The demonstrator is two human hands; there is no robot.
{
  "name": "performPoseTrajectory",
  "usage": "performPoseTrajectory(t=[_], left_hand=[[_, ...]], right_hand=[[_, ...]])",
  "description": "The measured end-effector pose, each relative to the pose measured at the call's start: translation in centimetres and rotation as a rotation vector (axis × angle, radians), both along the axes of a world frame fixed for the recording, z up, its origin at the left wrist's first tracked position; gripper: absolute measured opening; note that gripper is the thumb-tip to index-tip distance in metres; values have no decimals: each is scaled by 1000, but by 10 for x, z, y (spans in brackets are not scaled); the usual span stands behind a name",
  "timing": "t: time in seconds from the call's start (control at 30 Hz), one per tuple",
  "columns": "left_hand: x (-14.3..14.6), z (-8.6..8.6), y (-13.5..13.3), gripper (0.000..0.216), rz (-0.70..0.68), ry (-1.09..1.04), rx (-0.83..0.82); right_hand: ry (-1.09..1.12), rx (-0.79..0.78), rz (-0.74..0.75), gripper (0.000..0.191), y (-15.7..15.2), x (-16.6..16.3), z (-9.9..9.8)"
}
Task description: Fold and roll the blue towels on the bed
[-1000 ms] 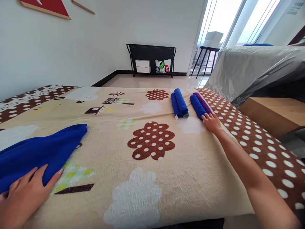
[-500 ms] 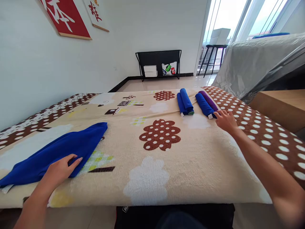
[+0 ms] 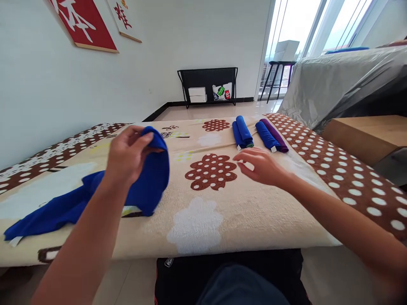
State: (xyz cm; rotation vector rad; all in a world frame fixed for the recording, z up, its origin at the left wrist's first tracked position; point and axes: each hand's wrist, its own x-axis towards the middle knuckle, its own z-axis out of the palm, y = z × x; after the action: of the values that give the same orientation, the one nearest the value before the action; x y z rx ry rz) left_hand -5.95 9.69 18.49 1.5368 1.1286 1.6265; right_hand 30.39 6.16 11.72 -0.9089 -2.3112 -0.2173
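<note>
My left hand (image 3: 129, 152) pinches one end of a blue cloth (image 3: 149, 180) and holds it raised. The rest of that cloth trails leftward over the blanket, a white tag showing at its far left corner. My right hand (image 3: 259, 166) hovers over the blanket with fingers apart and slightly curled, holding nothing. Just beyond it lie rolled blue cloths (image 3: 244, 130), a bit of green at their near end. To their right, another blue roll (image 3: 266, 135) rests against a purple roll (image 3: 276, 134).
A patterned blanket (image 3: 197, 224) with brown polka-dot borders spreads beneath everything. On the right stand a cardboard box (image 3: 365, 135) and furniture under plastic sheeting (image 3: 337, 80). A black rack (image 3: 208, 84) is at the far wall, and a black stool (image 3: 280, 76) by the window.
My left hand has lifted the near end of the blue cloth up and to the right. My right hand has left the purple roll and come leftward toward the middle.
</note>
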Motion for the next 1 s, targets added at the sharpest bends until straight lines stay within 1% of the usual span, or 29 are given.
performPoseTrajectory(t=[0.03,0.1,0.13,0.2,0.3,0.37,0.47,0.53,0.6,0.73,0.9,1.0], left_hand=[[25,-1,-9,29,-137,-6,-39],[67,-4,-29,27,-311,-1,-76],[82,-6,-39,25,-381,40,-90],[102,-11,-58,24,-486,151,-100],[113,-17,-78,23,-582,266,-82],[112,-21,-86,24,-650,280,-69],[107,-25,-90,33,-759,256,-51],[104,-28,-91,29,-759,227,-47],[103,-29,-92,22,-718,215,-55],[103,-31,-97,21,-677,236,-40],[102,-29,-107,23,-626,355,6],[100,-26,-112,18,-574,459,63]], right_hand=[[-3,-33,66,22,-13,-16,6],[11,-98,122,25,-34,-38,16],[22,-124,118,27,-41,-44,19],[33,-150,77,32,-51,-49,22],[30,-148,32,37,-59,-46,23],[33,-162,42,33,-64,-42,22],[19,-189,58,29,-70,-40,22],[2,-187,54,29,-73,-41,23],[-15,-172,47,28,-76,-44,25],[-66,-77,14,26,-83,-53,25],[-132,24,-33,24,-89,-59,22],[-103,24,-85,14,-88,-54,24]])
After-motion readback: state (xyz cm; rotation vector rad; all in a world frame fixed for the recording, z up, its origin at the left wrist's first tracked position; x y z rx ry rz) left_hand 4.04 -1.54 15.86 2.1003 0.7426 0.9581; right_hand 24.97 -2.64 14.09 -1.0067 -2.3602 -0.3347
